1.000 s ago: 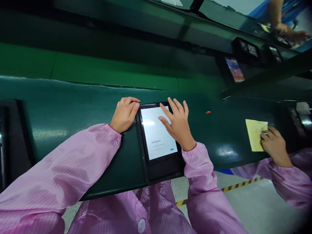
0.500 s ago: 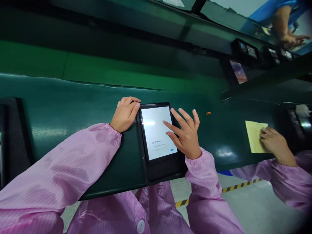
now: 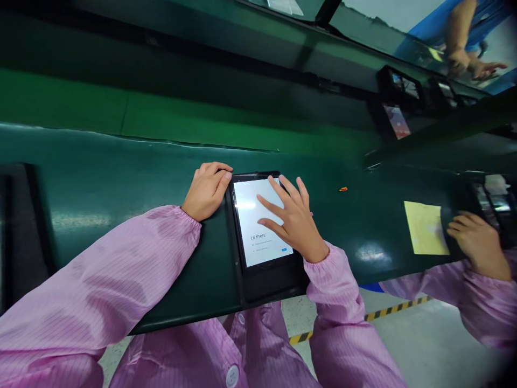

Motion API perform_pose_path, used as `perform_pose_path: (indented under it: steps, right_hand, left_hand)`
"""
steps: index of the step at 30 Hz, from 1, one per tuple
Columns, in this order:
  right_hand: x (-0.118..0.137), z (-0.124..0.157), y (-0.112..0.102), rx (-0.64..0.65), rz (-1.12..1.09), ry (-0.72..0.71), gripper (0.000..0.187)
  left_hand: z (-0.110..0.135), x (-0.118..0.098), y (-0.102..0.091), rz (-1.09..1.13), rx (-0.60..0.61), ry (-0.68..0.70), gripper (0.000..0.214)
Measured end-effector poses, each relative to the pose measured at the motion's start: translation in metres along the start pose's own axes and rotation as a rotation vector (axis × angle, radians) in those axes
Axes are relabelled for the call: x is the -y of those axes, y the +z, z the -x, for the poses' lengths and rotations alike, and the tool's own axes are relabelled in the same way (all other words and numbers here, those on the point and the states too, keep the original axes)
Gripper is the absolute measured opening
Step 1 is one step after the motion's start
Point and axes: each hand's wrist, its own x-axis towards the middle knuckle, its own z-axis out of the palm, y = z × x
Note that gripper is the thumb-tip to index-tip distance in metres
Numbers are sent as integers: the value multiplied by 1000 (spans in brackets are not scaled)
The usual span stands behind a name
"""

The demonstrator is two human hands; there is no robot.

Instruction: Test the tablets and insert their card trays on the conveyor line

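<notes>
A black tablet-like device (image 3: 266, 283) lies on the green bench, its lit white screen (image 3: 247, 207) reading "Hi there" above smaller lines and a blue button. At its upper left corner, my left hand (image 3: 208, 189) holds the edge, thumb on the corner and fingers bent beyond it. Over the right half of the screen is my right hand (image 3: 297, 223), open and holding nothing, with its fingers spread. It covers part of the screen; whether a fingertip touches the glass I cannot tell.
A small orange-red piece (image 3: 343, 189) lies right of the device. Farther right are a yellow sheet (image 3: 426, 229) and a co-worker's hand (image 3: 479, 240). Black devices stand at the left edge (image 3: 24, 215) and back right (image 3: 399, 86). Another person's hands (image 3: 468, 64) are behind.
My right hand has moved left, farther over the screen, fingers still spread. My left hand stays at the corner. The co-worker's hand has moved right, off the yellow sheet.
</notes>
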Motion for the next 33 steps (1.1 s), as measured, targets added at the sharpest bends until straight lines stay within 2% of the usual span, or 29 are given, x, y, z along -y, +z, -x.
perform_pose_path:
  steps: [2,5,9,15,21,25,29,33]
  right_hand:
    - [4,15,-8,-24,-72,-56,44]
    - [8,31,-16,-67,-149,-83,46]
    - [9,38,-16,-124,-133,-34,47]
    - [10,47,-11,-136,-100,39,45]
    - [20,71,-10,-60,-194,-130,37]
    - [25,90,-6,-47,-212,-161,38]
    - [25,98,0,-64,-201,-151,37]
    - [23,99,4,-127,-134,-39,40]
  left_hand:
    - [0,0,0,4,0,-5,41]
    - [0,0,0,8,-4,-6,41]
    - [0,0,0,5,-2,-7,41]
    - [0,0,0,0,-5,3,41]
    - [0,2,1,-9,-4,10,42]
    - [0,3,1,-15,-7,10,42]
    - [-1,2,1,-14,-7,6,42]
    - [-1,2,1,-18,-6,5,42]
